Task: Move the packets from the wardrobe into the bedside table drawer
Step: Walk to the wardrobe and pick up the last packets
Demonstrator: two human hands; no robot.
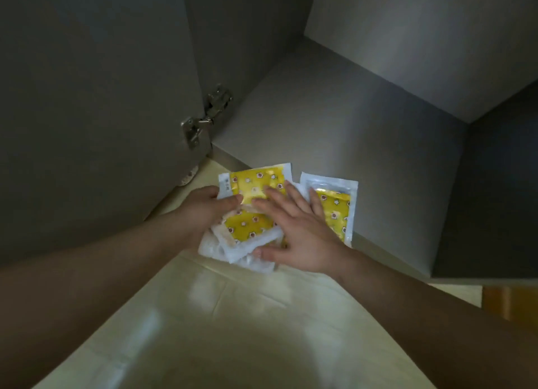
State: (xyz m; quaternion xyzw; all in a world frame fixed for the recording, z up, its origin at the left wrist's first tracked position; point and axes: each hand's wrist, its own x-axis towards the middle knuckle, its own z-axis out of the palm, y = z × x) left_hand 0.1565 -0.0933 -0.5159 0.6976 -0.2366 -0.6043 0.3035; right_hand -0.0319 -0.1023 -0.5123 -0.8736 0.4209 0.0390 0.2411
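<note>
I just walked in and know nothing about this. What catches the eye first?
Bright yellow packets, piled loosely at the front edge of the grey wardrobe floor, stand out in the dim interior. The left hand grips the pile's left side; the right hand lies flat on top, fingers spread. A metal hinge glints on the door at left.

Glossy cream tiled floor (233,330)
</note>
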